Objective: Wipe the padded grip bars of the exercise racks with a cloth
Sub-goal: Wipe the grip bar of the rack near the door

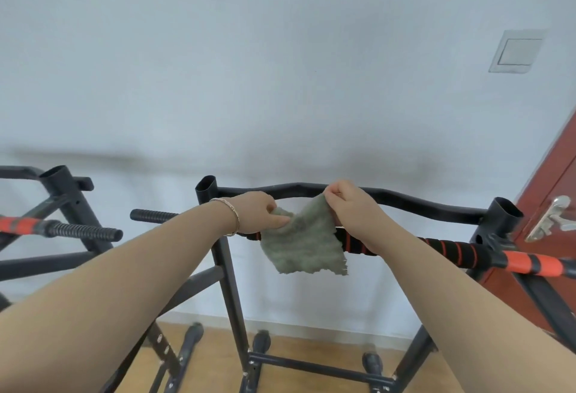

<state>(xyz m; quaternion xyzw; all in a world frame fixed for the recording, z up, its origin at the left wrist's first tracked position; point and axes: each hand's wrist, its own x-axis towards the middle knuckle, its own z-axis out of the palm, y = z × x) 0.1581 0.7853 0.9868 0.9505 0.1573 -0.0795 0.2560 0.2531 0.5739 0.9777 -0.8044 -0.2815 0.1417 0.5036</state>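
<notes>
At 9 o'clock, next rack's ribbed grip [81, 231]. Centre: left hand [258, 212] pinches one corner of the cloth [304, 244], fingers curled; right hand [347, 205] pinches the upper corner at the cloth's 1 o'clock. Cloth hangs spread between them, probably being opened out to wrap the padded grip bar [452, 249] (black, red stripes), which runs just behind it toward 3 o'clock.

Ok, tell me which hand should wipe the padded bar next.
Likely right: the right hand pinches the green cloth above the middle of the padded bar; the left hand holds a corner at its end.
</notes>
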